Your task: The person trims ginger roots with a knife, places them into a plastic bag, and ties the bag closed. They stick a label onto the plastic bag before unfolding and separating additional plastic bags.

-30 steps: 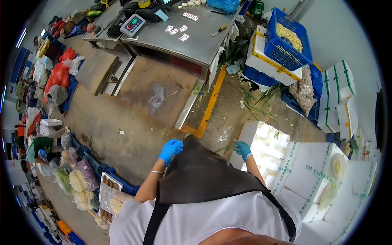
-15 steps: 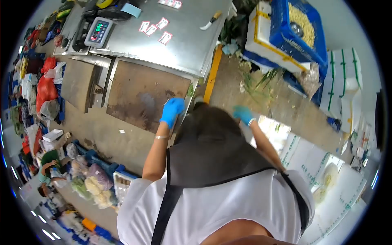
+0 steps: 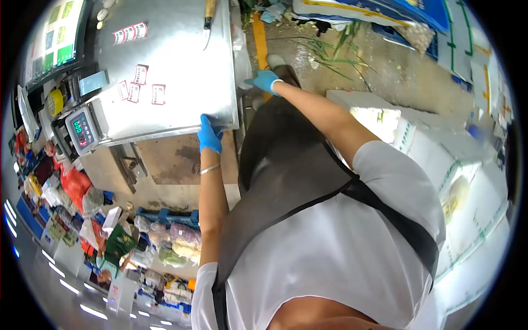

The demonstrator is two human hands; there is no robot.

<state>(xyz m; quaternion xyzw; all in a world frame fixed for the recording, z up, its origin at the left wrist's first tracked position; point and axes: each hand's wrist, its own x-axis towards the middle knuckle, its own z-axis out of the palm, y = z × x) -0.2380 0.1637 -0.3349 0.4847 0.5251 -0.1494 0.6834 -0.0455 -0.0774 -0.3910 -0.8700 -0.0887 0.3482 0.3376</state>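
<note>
My left hand (image 3: 210, 137), in a blue glove, is at the near edge of the steel table (image 3: 181, 118). Its fingers are apart and nothing shows in them. My right hand (image 3: 265, 81), gloved in blue too, hangs beside the table's right side with its fingertips toward a pale plastic bag (image 3: 242, 74). Its fingers are stretched and I see nothing held; whether they touch the bag is unclear. On the tabletop are several red-edged printed labels (image 3: 158, 94), a strip of similar labels (image 3: 130, 33), and a knife with a wooden handle (image 3: 209, 10).
A scale display (image 3: 82, 130), a light-blue pad (image 3: 93, 82), yellow tape (image 3: 55, 102) and a screen (image 3: 52, 36) stand at the left. White foam boxes (image 3: 434, 137) are stacked on my right. Green leaf scraps (image 3: 330, 66) litter the wet floor. Bagged produce (image 3: 184, 236) lies at lower left.
My view has shifted, so the tabletop shows more fully. My left hand has moved up to the table edge. My right arm has reached across toward the table's right side.
</note>
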